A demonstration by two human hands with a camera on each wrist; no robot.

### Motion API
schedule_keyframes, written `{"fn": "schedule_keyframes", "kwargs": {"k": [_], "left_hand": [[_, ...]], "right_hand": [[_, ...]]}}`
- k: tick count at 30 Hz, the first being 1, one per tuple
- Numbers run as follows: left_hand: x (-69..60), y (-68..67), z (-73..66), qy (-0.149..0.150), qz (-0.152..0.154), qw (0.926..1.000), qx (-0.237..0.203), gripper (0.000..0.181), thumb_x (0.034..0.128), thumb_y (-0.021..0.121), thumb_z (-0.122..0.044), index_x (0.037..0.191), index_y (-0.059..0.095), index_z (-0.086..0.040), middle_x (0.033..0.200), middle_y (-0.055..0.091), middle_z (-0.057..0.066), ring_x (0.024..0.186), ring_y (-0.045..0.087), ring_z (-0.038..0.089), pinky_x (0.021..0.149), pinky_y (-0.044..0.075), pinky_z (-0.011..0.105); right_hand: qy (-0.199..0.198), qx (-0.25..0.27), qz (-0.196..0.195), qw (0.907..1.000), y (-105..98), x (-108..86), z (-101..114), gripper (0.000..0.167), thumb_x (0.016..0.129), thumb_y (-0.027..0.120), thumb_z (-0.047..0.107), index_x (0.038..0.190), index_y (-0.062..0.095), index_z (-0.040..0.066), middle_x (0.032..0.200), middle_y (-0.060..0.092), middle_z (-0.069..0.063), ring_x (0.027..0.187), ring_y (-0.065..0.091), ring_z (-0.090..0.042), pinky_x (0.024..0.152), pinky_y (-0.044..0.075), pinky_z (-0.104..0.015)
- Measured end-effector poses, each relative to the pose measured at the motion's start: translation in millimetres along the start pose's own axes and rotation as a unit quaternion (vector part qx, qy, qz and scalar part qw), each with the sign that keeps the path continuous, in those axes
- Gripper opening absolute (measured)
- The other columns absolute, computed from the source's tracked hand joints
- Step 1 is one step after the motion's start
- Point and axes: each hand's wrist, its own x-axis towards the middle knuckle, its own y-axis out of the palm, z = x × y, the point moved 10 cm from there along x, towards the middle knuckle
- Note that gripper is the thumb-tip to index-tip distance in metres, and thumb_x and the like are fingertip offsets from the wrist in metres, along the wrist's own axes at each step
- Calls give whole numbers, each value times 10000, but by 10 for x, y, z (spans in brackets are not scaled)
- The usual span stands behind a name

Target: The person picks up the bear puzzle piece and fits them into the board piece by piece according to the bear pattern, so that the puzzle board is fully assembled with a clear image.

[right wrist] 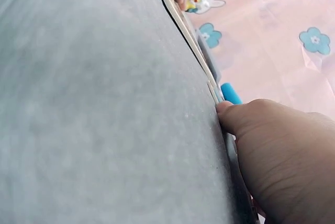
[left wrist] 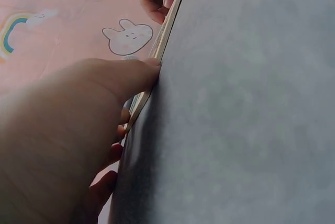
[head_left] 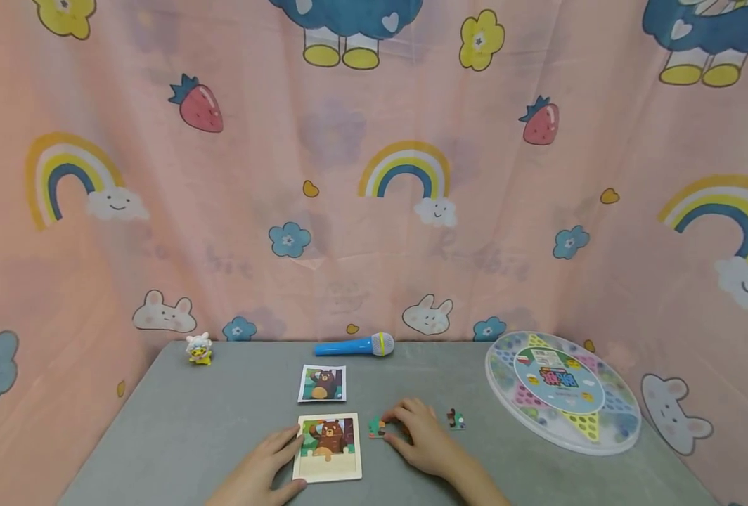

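A wooden jigsaw puzzle board (head_left: 327, 476) lies flat on the grey table, a brown bear picture filling its upper part and bare wood showing below. My left hand (head_left: 261, 464) holds the board at its left side, fingers on the left edge and thumb at the lower left corner. Just right of the board, my right hand (head_left: 426, 441) pinches a small green and brown puzzle piece (head_left: 375, 427) between thumb and fingers, low at the table. Another puzzle piece (head_left: 455, 419) lies beyond that hand. In the right wrist view, the thumb (right wrist: 226, 115) touches the thin piece's edge.
A bear picture card (head_left: 322, 384) lies behind the board. Farther back are a blue toy microphone (head_left: 355, 346) and, at the far left corner, a small figurine (head_left: 200, 349). A round board game (head_left: 564, 390) covers the table's right side. A pink patterned curtain (head_left: 361, 267) hangs behind.
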Motion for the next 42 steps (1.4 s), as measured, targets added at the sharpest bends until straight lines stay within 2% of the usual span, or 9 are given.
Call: {"fn": "schedule_keyframes", "kwargs": {"k": [8, 15, 22, 29, 38, 42], "left_hand": [[-9, -8, 3, -74, 39, 10000, -24, 822, 954, 756, -525, 1522, 541, 29, 1584, 484, 243, 1441, 451, 503, 1119, 421, 702], [-23, -10, -5, 39, 43, 10000, -22, 824, 965, 746, -524, 1527, 530, 38, 1591, 475, 247, 1442, 448, 511, 1114, 422, 706], [-8, 2, 9, -36, 64, 10000, -29, 827, 958, 751, -527, 1525, 534, 34, 1586, 482, 239, 1437, 453, 506, 1120, 420, 706], [5, -13, 5, -88, 80, 9999, -89, 817, 949, 772, -501, 1512, 544, 46, 1576, 488, 250, 1429, 464, 508, 1120, 424, 698], [-20, -48, -50, -143, 163, 9998, -1, 767, 955, 785, -434, 1511, 550, 40, 1579, 494, 236, 1441, 461, 496, 1127, 415, 698], [-35, -44, -68, -89, 154, 9998, 21, 745, 959, 783, -418, 1502, 560, 40, 1576, 502, 227, 1438, 466, 492, 1127, 415, 697]], "right_hand": [[14, 78, -42, 10000, -3, -9, 23, 143, 1014, 742, 289, 1127, 743, 201, 1062, 629, 121, 984, 514, -69, 838, 387, -358], [60, 190, -34, 9998, -5, -3, 26, 151, 1022, 733, 301, 1126, 736, 191, 1056, 633, 117, 976, 514, -77, 827, 373, -354], [104, 234, -78, 9996, -2, -5, -3, 146, 1024, 730, 302, 1129, 733, 201, 1061, 630, 128, 980, 513, -66, 833, 367, -349], [296, 287, -64, 9991, -17, 11, -23, 164, 1023, 730, 284, 1147, 729, 178, 1056, 630, 114, 996, 534, -85, 867, 400, -390], [438, 45, -36, 9990, -67, 79, 183, 210, 1016, 739, 291, 1187, 722, 171, 1079, 640, 101, 1046, 557, -128, 934, 464, -482], [504, 173, 61, 9986, -24, 113, 329, 202, 1010, 749, 278, 1179, 723, 171, 1071, 633, 96, 1026, 549, -113, 922, 449, -474]]}}
